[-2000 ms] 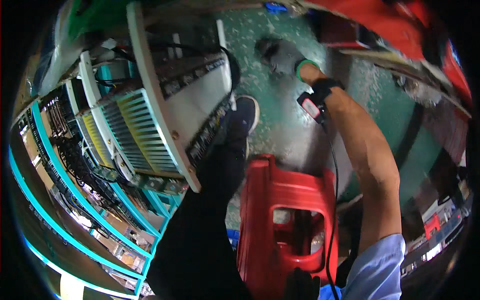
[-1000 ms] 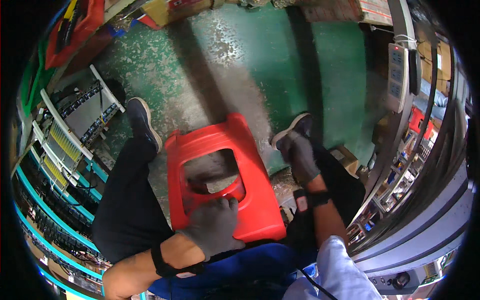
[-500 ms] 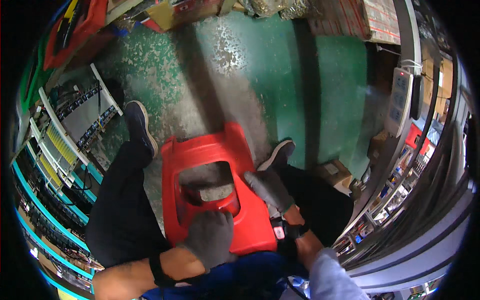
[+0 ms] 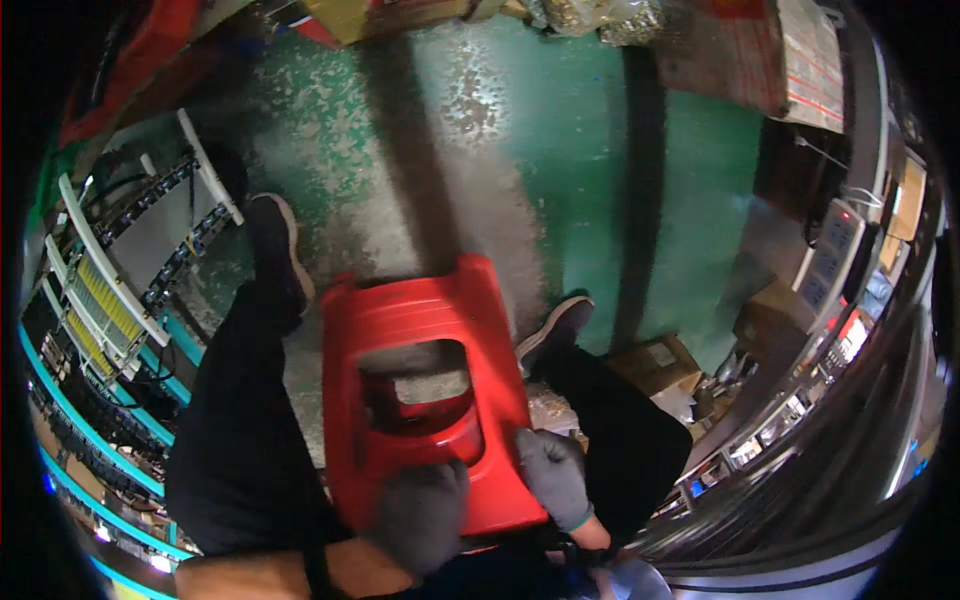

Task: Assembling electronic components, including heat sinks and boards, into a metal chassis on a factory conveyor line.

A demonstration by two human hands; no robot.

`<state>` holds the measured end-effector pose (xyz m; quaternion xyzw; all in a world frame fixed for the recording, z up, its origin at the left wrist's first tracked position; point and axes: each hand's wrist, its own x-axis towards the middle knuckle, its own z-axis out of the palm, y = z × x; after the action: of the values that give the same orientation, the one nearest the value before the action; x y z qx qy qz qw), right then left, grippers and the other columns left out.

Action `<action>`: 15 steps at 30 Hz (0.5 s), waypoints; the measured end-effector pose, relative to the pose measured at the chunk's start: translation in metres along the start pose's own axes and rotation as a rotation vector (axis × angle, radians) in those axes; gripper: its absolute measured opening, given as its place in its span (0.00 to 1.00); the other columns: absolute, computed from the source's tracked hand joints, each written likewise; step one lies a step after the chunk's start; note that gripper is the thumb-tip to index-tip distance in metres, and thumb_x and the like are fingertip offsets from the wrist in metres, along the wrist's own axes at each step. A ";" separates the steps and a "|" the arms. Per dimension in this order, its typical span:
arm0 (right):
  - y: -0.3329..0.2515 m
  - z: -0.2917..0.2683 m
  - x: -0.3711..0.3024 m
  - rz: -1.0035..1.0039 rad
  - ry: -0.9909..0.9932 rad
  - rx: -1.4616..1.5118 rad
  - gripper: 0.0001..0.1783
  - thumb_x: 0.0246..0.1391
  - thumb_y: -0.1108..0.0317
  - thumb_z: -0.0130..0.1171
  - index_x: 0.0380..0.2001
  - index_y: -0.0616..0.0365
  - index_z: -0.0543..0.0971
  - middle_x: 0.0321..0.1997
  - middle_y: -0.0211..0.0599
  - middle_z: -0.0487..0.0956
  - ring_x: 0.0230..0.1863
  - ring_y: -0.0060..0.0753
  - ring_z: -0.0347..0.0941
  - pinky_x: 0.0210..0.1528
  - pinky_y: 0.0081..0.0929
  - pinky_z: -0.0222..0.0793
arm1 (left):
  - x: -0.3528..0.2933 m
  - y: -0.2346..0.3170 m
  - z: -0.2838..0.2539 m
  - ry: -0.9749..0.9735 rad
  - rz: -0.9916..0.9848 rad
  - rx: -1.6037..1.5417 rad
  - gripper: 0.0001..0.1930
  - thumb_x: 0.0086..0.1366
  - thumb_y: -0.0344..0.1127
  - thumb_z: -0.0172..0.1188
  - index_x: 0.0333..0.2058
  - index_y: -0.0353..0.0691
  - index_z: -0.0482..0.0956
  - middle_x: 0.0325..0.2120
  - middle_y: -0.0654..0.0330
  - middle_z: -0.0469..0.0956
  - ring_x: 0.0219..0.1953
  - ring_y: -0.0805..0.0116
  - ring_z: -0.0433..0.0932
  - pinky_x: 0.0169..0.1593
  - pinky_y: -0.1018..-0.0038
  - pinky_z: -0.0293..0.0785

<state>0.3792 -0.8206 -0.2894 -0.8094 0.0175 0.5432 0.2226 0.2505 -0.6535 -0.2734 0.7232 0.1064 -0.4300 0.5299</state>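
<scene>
A red plastic stool (image 4: 420, 300) with a large opening in its near face stands tilted between my legs. My left hand (image 4: 425, 510), in a dark grey glove, is closed over the stool at the near edge of that opening; its fingertips are partly hidden. My right hand (image 4: 555, 478), gloved too, is at the stool's right edge. Its fingers are curled in, with the thumb side against the red plastic, and what lies inside them is hidden.
White-framed racks with circuit boards (image 4: 150, 240) stand at the left. Cardboard boxes (image 4: 655, 365) lie beyond my right leg. A power strip (image 4: 830, 255) hangs on a post at the right. Cartons and bags (image 4: 590, 15) line the far edge of the green floor (image 4: 560, 150).
My right hand has slid back toward me along the stool's right side, and its fingers have curled in. My left hand has moved slightly nearer to me. The view has shifted a little.
</scene>
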 end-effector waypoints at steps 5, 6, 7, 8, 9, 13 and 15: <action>0.010 0.014 -0.027 -0.120 -0.104 -0.056 0.19 0.61 0.68 0.58 0.16 0.63 0.71 0.14 0.28 0.67 0.20 0.14 0.60 0.22 0.25 0.59 | -0.024 -0.007 0.009 -0.069 0.050 -0.036 0.33 0.50 0.54 0.67 0.47 0.33 0.74 0.36 0.48 0.78 0.38 0.52 0.81 0.39 0.59 0.77; 0.016 0.017 -0.035 -0.020 -0.142 -0.056 0.18 0.61 0.69 0.58 0.17 0.62 0.72 0.14 0.28 0.67 0.20 0.15 0.61 0.22 0.25 0.59 | -0.028 -0.010 0.013 -0.092 0.055 -0.040 0.33 0.50 0.54 0.67 0.47 0.33 0.74 0.36 0.48 0.78 0.38 0.52 0.81 0.39 0.59 0.77; 0.021 0.021 -0.047 0.086 -0.177 -0.058 0.17 0.60 0.71 0.57 0.17 0.61 0.72 0.14 0.29 0.67 0.19 0.16 0.62 0.21 0.24 0.58 | -0.033 -0.011 0.019 -0.121 0.068 -0.058 0.32 0.50 0.53 0.66 0.46 0.33 0.74 0.36 0.48 0.78 0.38 0.52 0.81 0.39 0.59 0.77; 0.026 0.023 -0.060 0.190 -0.210 -0.060 0.16 0.59 0.72 0.57 0.17 0.60 0.72 0.14 0.29 0.67 0.18 0.17 0.63 0.21 0.24 0.58 | -0.038 -0.013 0.024 -0.145 0.084 -0.074 0.32 0.50 0.53 0.66 0.46 0.33 0.74 0.36 0.48 0.78 0.38 0.52 0.81 0.40 0.59 0.77; 0.034 0.029 -0.066 0.056 -0.132 -0.079 0.13 0.57 0.71 0.61 0.20 0.61 0.74 0.15 0.32 0.70 0.20 0.18 0.66 0.21 0.24 0.61 | -0.043 -0.014 0.029 -0.167 0.097 -0.088 0.31 0.51 0.53 0.66 0.46 0.33 0.74 0.36 0.48 0.78 0.38 0.52 0.81 0.40 0.59 0.77; 0.057 0.045 -0.089 -0.024 -0.160 -0.016 0.11 0.55 0.68 0.64 0.23 0.63 0.78 0.17 0.34 0.74 0.21 0.19 0.68 0.23 0.26 0.64 | -0.057 -0.019 0.046 -0.253 0.135 -0.131 0.30 0.51 0.51 0.65 0.46 0.34 0.75 0.37 0.49 0.78 0.39 0.52 0.81 0.41 0.59 0.77; 0.066 0.054 -0.093 0.070 -0.181 -0.158 0.11 0.55 0.66 0.64 0.26 0.64 0.81 0.20 0.37 0.78 0.22 0.20 0.70 0.25 0.28 0.67 | -0.063 -0.021 0.053 -0.291 0.153 -0.140 0.29 0.52 0.51 0.64 0.46 0.34 0.75 0.37 0.49 0.78 0.39 0.52 0.81 0.41 0.59 0.77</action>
<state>0.2758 -0.8797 -0.2463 -0.7709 -0.0173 0.6212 0.1400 0.1726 -0.6715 -0.2447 0.6206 0.0029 -0.4803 0.6198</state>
